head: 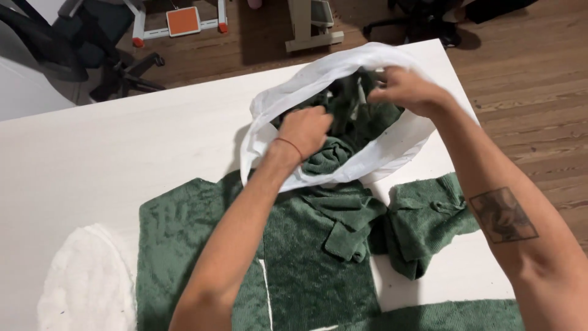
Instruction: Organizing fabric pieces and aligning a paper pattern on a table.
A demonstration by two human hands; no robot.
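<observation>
While inside the white bag, left hand and right hand, each grip clenched on green towel.

Both hands inside white bag

A soft white bag, the only package in view, lies open on the far half of the white table. Its wide, crumpled mouth faces the viewer and forms a rough oval ring. Dark green cloth fills the inside. No labels, signs or screens can be made out
</observation>
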